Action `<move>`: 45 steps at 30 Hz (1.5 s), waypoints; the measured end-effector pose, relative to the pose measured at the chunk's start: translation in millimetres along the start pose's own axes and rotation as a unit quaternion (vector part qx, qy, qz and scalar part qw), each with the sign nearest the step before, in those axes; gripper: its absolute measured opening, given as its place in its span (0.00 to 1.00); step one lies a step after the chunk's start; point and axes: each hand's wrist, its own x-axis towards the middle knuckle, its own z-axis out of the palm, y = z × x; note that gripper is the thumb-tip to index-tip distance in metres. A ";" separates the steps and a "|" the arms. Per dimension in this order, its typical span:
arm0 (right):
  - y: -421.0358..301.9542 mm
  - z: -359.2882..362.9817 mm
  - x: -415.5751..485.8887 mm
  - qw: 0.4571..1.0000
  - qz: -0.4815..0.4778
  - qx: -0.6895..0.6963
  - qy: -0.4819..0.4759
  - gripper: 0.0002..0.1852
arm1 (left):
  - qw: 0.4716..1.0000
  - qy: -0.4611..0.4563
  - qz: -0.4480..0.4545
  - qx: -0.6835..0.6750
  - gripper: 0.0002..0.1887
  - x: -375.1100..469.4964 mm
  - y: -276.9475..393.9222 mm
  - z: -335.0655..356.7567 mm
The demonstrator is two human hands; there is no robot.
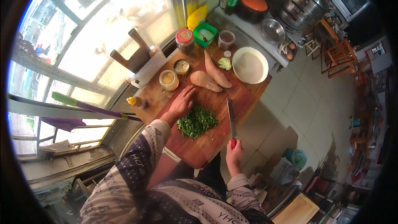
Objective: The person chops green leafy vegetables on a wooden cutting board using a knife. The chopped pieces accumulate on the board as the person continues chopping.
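Observation:
My right hand [235, 154] grips a kitchen knife [231, 118] by its red handle, the blade pointing away from me along the right side of a reddish wooden cutting board [199, 152]. At the board's left edge, my left hand [182, 103] is stretched out with nothing held, beside a heap of finely chopped green herbs or leaves [197, 121]. Its fingertips come close to a rounded sweet potato [205, 80]. A longer sweet potato [214, 70] lies against that one at the far end of the board.
Behind the board stand a white enamel basin [250, 65], a pale green vegetable piece [224, 63], a red-lidded jar [185, 39], a green container [205, 34] and an open glass jar [168, 80]. A knife rack [147, 65] and squeeze bottle [137, 102] line the window side.

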 end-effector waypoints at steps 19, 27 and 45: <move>-75.5 48.3 -75.2 0.985 -0.089 0.110 -0.097 0.15 | 0.994 0.052 -0.093 -0.007 0.37 -129.3 23.5 2.6; -71.8 49.3 -87.9 0.986 -0.095 0.081 -0.113 0.15 | 0.994 0.030 -0.058 -0.091 0.39 -133.5 40.6 15.5; -70.5 49.8 -91.1 0.986 -0.048 0.112 -0.112 0.15 | 0.991 0.067 -0.111 -0.034 0.39 -93.1 11.5 1.6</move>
